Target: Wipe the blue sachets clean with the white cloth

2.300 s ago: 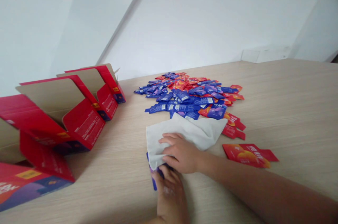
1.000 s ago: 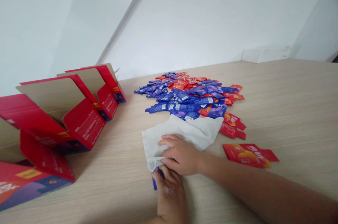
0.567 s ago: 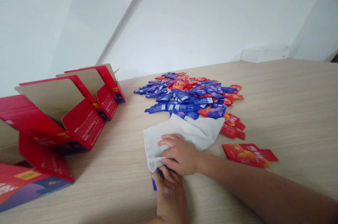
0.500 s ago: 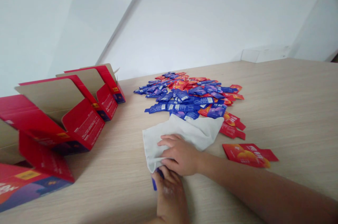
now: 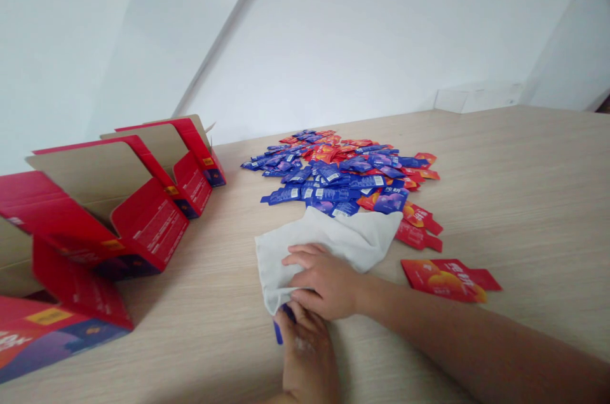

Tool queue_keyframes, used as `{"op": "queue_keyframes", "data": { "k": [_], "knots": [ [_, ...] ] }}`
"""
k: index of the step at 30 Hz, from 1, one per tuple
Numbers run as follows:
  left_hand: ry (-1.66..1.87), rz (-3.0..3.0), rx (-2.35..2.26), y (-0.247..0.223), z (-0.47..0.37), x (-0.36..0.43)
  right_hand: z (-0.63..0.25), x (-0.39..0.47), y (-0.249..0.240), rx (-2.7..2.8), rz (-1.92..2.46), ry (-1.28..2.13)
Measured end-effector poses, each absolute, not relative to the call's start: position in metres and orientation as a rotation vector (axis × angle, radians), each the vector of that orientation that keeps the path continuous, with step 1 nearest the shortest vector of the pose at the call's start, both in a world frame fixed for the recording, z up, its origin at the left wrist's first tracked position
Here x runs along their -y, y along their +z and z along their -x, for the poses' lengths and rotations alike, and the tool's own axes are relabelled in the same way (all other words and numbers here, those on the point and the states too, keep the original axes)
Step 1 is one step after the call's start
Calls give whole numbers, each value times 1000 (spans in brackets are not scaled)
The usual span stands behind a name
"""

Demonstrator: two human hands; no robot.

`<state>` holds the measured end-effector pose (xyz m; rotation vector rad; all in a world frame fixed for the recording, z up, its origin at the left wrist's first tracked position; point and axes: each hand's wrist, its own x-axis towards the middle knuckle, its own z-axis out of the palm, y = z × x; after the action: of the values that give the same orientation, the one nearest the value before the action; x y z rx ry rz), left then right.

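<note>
A crumpled white cloth (image 5: 281,245) lies on the table in front of me. My right hand (image 5: 324,280) presses on it from above, palm down, fingers spread over the fabric. Just nearer to me, my left hand (image 5: 305,343) has its fingers bent down on a small blue packet (image 5: 278,331). Only an edge of that packet shows; the rest is under the fingers and the cloth. Both hands touch each other. To the right of my right wrist lies a single red packet (image 5: 443,278) with an orange fruit print.
Beyond the cloth spreads a heap of blue and red packets (image 5: 338,178). On the left several open red cardboard boxes (image 5: 152,226) stand in a row, flaps raised. A white box (image 5: 476,99) sits at the back right, by the white wall (image 5: 381,29).
The cloth's left part and my right hand have shifted very slightly left and toward me. My left hand stays at the blue packet.
</note>
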<state>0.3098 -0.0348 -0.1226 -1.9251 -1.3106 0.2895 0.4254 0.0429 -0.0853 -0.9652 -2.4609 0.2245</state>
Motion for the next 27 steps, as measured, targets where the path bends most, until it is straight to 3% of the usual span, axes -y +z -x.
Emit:
{"op": "queue_keyframes", "data": {
  "k": [9,19,27],
  "knots": [
    [250,1934,1288,-122,-308,36,-425,-49,-94,2313,1220,225],
    [279,1925,1297,-121,-310,35,-425,-43,-85,2457,968,236],
    [266,1973,1305,-119,-308,35,-425,-48,-93,2325,1206,234]
  ]
}}
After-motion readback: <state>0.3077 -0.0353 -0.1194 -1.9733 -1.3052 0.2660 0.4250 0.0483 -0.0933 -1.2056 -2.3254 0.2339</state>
